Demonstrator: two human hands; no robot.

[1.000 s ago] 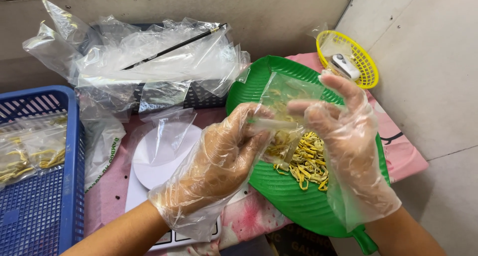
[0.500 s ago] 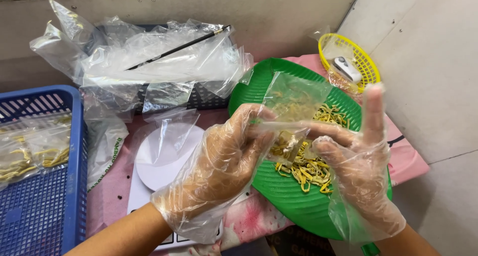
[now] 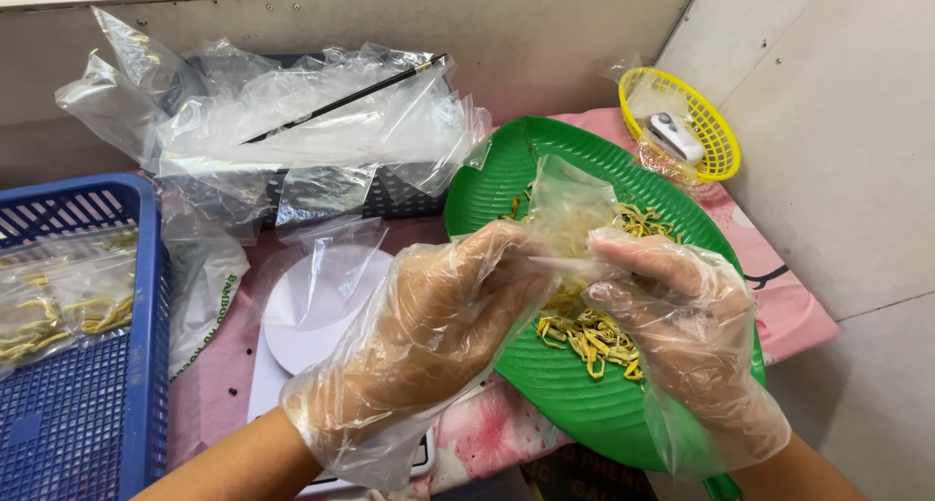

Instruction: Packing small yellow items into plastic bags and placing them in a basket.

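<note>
Two gloved hands meet over one green tray (image 3: 584, 404). The left hand (image 3: 429, 335) and right hand (image 3: 672, 316) both pinch one small clear bag (image 3: 570, 214), which rises just above the fingertips. Yellow strips (image 3: 589, 335) lie under the fingers. One blue basket (image 3: 78, 394) sits beyond the left hand, one yellow basket (image 3: 716, 136) beyond the right.

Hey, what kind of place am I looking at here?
Likely a small food-packing station: gloved hands hold a clear bag over yellow strips on a green tray, beside a white scale and a blue crate of filled bags.
</note>
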